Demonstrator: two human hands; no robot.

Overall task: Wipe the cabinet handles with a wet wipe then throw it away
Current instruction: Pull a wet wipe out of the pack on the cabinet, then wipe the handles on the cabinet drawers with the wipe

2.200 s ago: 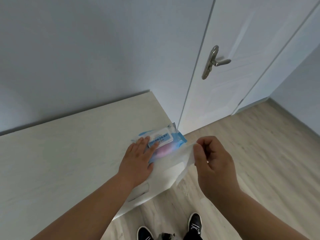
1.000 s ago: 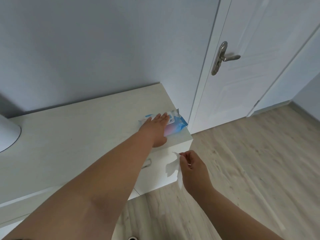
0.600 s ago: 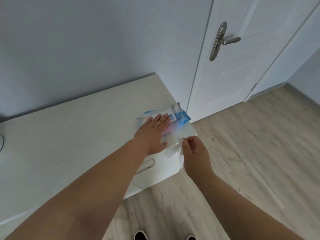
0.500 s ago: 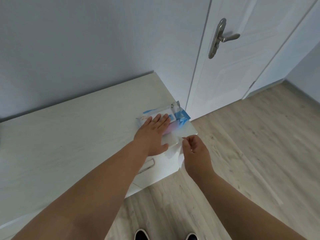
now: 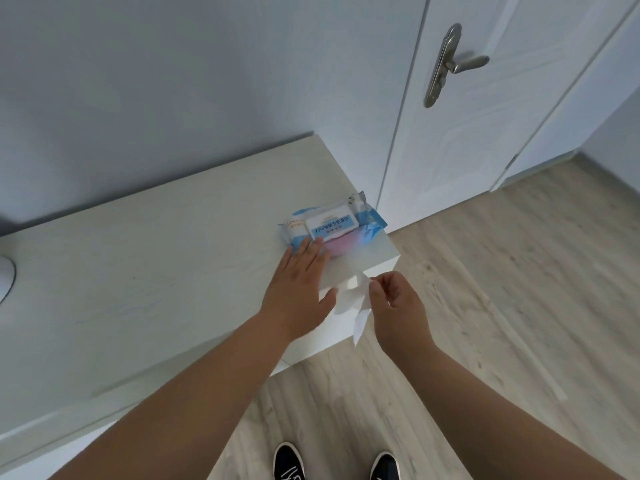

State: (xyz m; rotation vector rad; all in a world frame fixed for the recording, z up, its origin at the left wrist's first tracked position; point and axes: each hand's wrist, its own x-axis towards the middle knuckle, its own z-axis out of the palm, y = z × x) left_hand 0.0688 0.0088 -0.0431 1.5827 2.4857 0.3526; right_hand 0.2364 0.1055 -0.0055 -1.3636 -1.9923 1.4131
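The left hand (image 5: 298,289) is laid flat on the pale wood-grain cabinet top (image 5: 138,271), straight fingertips touching the glossy blue wipe pack (image 5: 332,226), whose label was covered before. Just right, the limp white wet wipe (image 5: 349,301) is pinched by the right hand (image 5: 394,306).

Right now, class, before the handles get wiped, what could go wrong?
The right grip pinches the wet wipe by one edge only, so it may drop to the floor. The wipe pack lies near the cabinet top's right edge; the left grip touching it could nudge it off.
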